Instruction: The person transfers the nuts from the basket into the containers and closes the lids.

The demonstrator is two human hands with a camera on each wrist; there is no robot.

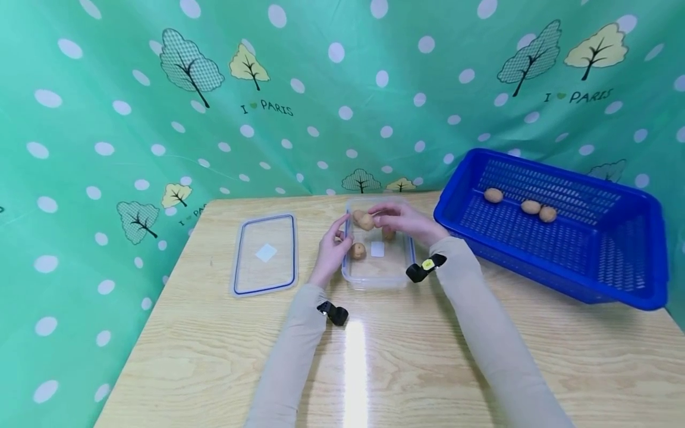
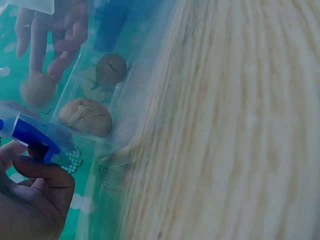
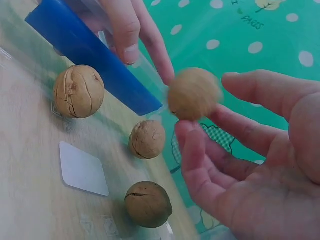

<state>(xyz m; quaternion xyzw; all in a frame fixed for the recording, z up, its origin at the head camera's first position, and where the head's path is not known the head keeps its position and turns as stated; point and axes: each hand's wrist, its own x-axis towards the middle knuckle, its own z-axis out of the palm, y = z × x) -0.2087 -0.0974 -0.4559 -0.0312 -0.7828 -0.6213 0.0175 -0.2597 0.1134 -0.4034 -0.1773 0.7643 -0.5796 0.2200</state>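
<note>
Backdrop, head view: green cloth (image 1: 299, 35) with pale dots, trees and "PARIS" lettering, behind a wooden table (image 1: 214, 356).
Clear container: the clear container (image 1: 374, 266) has its lid off and its long side running away from the person.
Held walnut: the held walnut (image 1: 367, 222) is over the container's far half, just left of the right hand's fingertips and overlapping the far walnut (image 1: 357, 214) in this view.
Nearer hand: the right hand (image 1: 402, 222), with thumb and fingers curled about the walnut; the left hand (image 1: 330, 252) grasps the container's left edge.
Other walnuts: a near walnut (image 1: 358, 250) and a right-side walnut (image 1: 388, 234), both inside.
Lid: the lid (image 1: 266, 276) lies flat to the left, well apart from the container.
Blue basket: the blue basket (image 1: 562, 184) stands to the right, with three walnuts (image 1: 531, 207) in it.

Blue strip, left wrist view: the left thumb and fingers are bent around a blue strip (image 2: 31, 131) on the container's edge.
Gap, left wrist view: through the clear wall, the held walnut hangs below the right fingertips, apart from two walnuts further right.

Fingertips, right wrist view: the held walnut is between the thumb and curled fingers (it is blurred, so whether the thumb touches it I cannot tell).
Long axis: too blurred to read; its outline looks nearly round.
Beneath: three other walnuts and a white label (image 3: 83, 169), with the strip's end just beside the held walnut.
</note>
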